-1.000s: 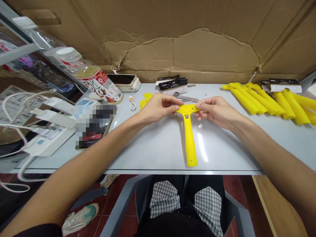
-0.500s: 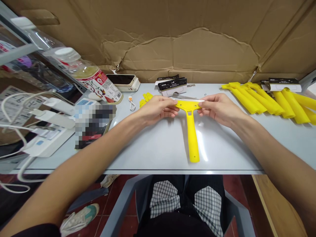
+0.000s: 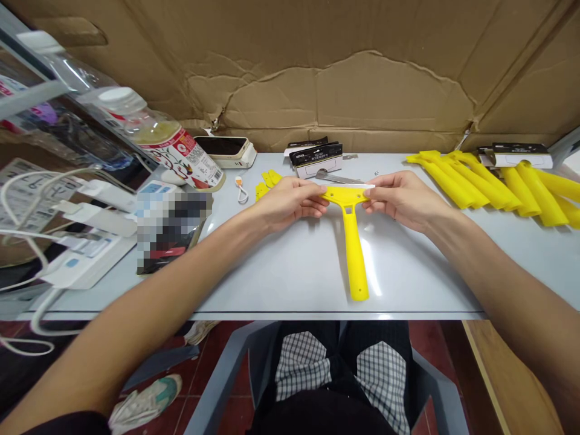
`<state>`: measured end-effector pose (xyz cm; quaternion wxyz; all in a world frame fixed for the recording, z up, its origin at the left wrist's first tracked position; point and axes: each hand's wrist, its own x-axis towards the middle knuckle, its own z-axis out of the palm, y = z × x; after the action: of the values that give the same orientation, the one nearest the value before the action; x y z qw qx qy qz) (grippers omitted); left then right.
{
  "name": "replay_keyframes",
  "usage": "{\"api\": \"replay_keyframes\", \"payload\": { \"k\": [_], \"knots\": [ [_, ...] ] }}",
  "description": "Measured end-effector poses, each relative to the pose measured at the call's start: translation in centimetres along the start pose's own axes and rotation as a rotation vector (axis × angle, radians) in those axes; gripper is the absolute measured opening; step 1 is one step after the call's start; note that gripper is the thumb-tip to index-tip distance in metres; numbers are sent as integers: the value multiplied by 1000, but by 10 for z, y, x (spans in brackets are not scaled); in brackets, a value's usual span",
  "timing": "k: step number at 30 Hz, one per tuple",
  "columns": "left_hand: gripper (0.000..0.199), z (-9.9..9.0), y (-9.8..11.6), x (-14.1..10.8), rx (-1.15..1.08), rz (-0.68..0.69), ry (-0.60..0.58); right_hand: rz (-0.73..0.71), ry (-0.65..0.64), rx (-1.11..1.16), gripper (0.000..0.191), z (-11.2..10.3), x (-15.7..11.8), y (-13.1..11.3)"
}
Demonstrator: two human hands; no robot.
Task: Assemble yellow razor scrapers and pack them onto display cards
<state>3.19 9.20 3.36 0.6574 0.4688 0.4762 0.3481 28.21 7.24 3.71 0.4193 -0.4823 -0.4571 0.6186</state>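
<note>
And here, flat on a white tabletop (image 3: 276, 272), a yellow plastic scraper (image 3: 352, 241): T-shaped, long handle running toward the near table edge, broad head up at the far end, a thin white strip (image 3: 348, 186) along the head's far side. Left hand (image 3: 290, 205) on the head's left end, fingers (image 3: 312, 192) pressed together, pinching the yellow plastic. Right hand (image 3: 405, 196) on the head's right end, same story: fingers (image 3: 380, 188) close together, pinching tight from the other side. Thumbs hard to make out from up here!

Just past the scraper's head, a flat metal strip (image 3: 339, 179) and a black-and-white packaging card (image 3: 316, 158). Well off to the scraper's right, a big heap of yellow handles (image 3: 484, 184), with another card (image 3: 521, 156) behind it. To the scraper's left, small yellow plastic pieces (image 3: 267, 184), then a looped white cord (image 3: 241, 190), a phone (image 3: 224, 147), a pixelated packet (image 3: 174, 232), a plastic bottle (image 3: 167, 145) on its side, and farther out, a white power strip (image 3: 86, 260). Behind the scraper, a torn cardboard sheet (image 3: 326, 78); in front of it, below the table edge, checked-patch trousers (image 3: 339, 368).
</note>
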Motion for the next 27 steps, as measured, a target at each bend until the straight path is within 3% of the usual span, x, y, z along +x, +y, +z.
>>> {"api": "replay_keyframes", "payload": {
  "k": [11, 18, 27],
  "knots": [
    [21, 2, 1, -4, 59, 53, 26, 40, -18, 1, 0, 3, -1, 0],
    [21, 4, 1, -4, 49, 64, 50, 4, 2, 0, 26, 2, -3, 0],
    [21, 4, 2, -2, 11, -9, 39, -26, 27, -51, 23, 3, -5, -2]
  ]
}}
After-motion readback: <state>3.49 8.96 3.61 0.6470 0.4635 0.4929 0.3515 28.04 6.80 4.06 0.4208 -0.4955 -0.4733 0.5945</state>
